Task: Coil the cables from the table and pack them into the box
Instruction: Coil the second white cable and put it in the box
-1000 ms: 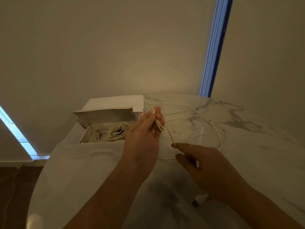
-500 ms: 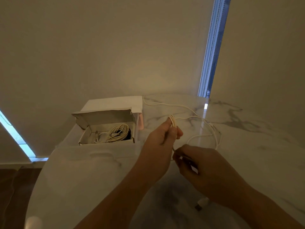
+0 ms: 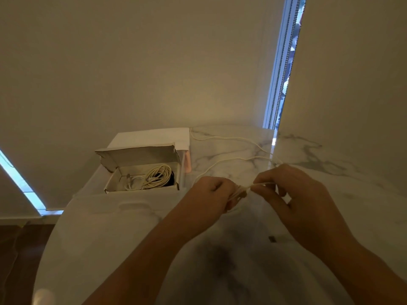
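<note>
From the head view, my left hand [image 3: 214, 192] grips the small coil at centre frame, while my right hand [image 3: 293, 190] pinches the white cable [image 3: 229, 160] that trails toward the upper right. The box [image 3: 141, 172], left of centre, seems to hold coiled cables already. If the slack snags, the loops may slip loose.

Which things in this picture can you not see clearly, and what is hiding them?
All in the head view:
- The coil, mostly hidden inside the left hand; its number of turns cannot be counted.
- The cable on the table: its far end passes behind the box, and part lies behind the right hand.
- A dark item in the box, covered by the packed cables.
- A small dark object on the table, too small to identify.
</note>
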Action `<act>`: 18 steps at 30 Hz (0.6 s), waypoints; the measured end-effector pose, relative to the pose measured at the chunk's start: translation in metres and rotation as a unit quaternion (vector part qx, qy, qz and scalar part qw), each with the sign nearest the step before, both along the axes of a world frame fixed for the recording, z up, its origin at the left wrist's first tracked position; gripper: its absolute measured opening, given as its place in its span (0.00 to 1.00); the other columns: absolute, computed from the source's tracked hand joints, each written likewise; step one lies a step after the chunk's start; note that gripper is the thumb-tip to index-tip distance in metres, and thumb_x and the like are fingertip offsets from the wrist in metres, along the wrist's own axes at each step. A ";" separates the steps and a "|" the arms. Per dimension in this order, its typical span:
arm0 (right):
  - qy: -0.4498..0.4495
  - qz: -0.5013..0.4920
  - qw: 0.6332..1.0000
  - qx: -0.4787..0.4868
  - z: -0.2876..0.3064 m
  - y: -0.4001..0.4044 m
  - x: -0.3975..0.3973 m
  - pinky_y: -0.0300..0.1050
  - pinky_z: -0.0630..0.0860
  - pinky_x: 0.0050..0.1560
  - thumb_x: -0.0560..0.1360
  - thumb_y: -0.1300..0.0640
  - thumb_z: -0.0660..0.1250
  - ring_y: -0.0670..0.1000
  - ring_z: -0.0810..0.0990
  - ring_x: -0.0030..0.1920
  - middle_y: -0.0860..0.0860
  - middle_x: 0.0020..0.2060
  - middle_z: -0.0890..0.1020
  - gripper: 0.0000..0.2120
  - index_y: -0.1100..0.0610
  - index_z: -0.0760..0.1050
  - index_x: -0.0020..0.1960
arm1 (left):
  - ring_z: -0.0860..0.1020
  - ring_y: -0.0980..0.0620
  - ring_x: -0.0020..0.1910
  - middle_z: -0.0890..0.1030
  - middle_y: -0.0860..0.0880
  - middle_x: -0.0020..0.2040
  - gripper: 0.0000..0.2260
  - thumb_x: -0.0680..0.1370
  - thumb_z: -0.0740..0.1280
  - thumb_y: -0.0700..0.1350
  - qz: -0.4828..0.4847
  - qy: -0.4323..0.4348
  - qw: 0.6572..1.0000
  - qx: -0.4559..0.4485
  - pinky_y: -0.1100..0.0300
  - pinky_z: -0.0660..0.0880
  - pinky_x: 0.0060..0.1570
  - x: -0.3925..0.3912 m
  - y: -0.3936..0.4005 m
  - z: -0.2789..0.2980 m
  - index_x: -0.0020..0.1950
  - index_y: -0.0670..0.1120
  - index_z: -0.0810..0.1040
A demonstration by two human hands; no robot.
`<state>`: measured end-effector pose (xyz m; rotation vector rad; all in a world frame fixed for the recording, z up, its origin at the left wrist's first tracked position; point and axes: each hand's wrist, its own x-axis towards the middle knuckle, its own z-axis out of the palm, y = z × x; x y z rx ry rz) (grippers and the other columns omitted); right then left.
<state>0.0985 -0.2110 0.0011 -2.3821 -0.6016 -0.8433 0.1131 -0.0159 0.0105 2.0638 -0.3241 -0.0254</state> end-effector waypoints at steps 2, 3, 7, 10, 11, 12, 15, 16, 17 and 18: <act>-0.012 -0.008 1.000 -0.003 -0.002 -0.002 0.003 0.24 0.64 0.46 0.77 0.49 0.65 0.39 0.69 0.40 0.38 0.40 0.74 0.07 0.49 0.80 0.50 | 0.73 0.62 0.29 0.78 0.53 0.28 0.20 0.82 0.61 0.54 -0.029 0.009 0.999 -0.008 0.64 0.71 0.37 -0.005 0.000 0.005 0.32 0.55 0.82; -0.017 -0.013 1.000 0.003 -0.003 -0.003 0.005 0.24 0.65 0.47 0.78 0.50 0.64 0.39 0.70 0.41 0.39 0.42 0.75 0.08 0.50 0.80 0.51 | 0.73 0.63 0.28 0.77 0.57 0.26 0.20 0.81 0.62 0.55 -0.048 0.004 0.999 -0.008 0.69 0.70 0.35 -0.008 0.000 0.007 0.31 0.58 0.81; -0.022 -0.037 0.998 0.042 -0.004 -0.009 0.012 0.25 0.66 0.48 0.80 0.51 0.64 0.40 0.74 0.44 0.42 0.46 0.78 0.09 0.51 0.81 0.55 | 0.72 0.62 0.30 0.75 0.57 0.28 0.13 0.81 0.64 0.53 -0.058 -0.018 0.997 -0.051 0.70 0.69 0.37 -0.008 0.005 0.010 0.49 0.51 0.86; -0.012 -0.041 0.998 0.044 -0.006 -0.010 0.015 0.24 0.66 0.49 0.80 0.51 0.62 0.41 0.74 0.45 0.44 0.47 0.79 0.11 0.51 0.81 0.56 | 0.70 0.55 0.34 0.71 0.53 0.30 0.14 0.82 0.62 0.52 -0.051 -0.012 0.990 -0.132 0.61 0.69 0.43 -0.006 0.006 0.009 0.51 0.49 0.86; -0.008 -0.041 0.998 0.042 -0.007 -0.009 0.015 0.23 0.66 0.50 0.80 0.50 0.62 0.41 0.75 0.45 0.44 0.47 0.79 0.11 0.51 0.80 0.57 | 0.69 0.54 0.34 0.70 0.51 0.31 0.15 0.82 0.62 0.52 -0.049 -0.008 0.985 -0.162 0.58 0.68 0.44 -0.006 0.005 0.010 0.51 0.48 0.86; -0.004 -0.039 0.998 0.041 -0.008 -0.007 0.015 0.23 0.66 0.50 0.80 0.50 0.61 0.41 0.75 0.46 0.44 0.48 0.80 0.12 0.51 0.80 0.58 | 0.69 0.54 0.35 0.69 0.50 0.32 0.15 0.82 0.62 0.52 -0.046 -0.003 0.981 -0.190 0.56 0.67 0.45 -0.006 0.005 0.010 0.52 0.46 0.86; 0.011 -0.033 0.999 0.039 -0.010 -0.002 0.015 0.24 0.67 0.48 0.80 0.50 0.59 0.43 0.76 0.46 0.43 0.47 0.80 0.14 0.50 0.79 0.60 | 0.67 0.54 0.35 0.68 0.50 0.32 0.17 0.82 0.61 0.52 -0.049 0.019 0.963 -0.264 0.58 0.66 0.43 -0.004 0.004 0.010 0.53 0.42 0.85; 0.016 -0.030 0.999 0.036 -0.011 -0.001 0.014 0.25 0.67 0.47 0.80 0.50 0.59 0.43 0.76 0.45 0.43 0.45 0.79 0.14 0.49 0.79 0.61 | 0.67 0.54 0.35 0.68 0.50 0.32 0.18 0.82 0.60 0.51 -0.052 0.028 0.956 -0.288 0.60 0.65 0.41 -0.004 0.003 0.010 0.54 0.41 0.85; 0.023 -0.026 0.999 0.033 -0.012 0.000 0.014 0.25 0.66 0.46 0.80 0.51 0.58 0.43 0.75 0.44 0.41 0.44 0.77 0.15 0.49 0.78 0.63 | 0.67 0.55 0.35 0.68 0.50 0.32 0.18 0.82 0.60 0.50 -0.054 0.036 0.949 -0.309 0.60 0.65 0.41 -0.003 0.003 0.010 0.54 0.40 0.85; 0.029 -0.022 0.999 0.029 -0.013 0.001 0.014 0.25 0.66 0.45 0.80 0.51 0.58 0.42 0.74 0.43 0.40 0.43 0.76 0.15 0.48 0.77 0.64 | 0.67 0.55 0.35 0.68 0.50 0.32 0.18 0.83 0.59 0.49 -0.058 0.044 0.942 -0.328 0.60 0.64 0.41 -0.003 0.002 0.009 0.54 0.39 0.85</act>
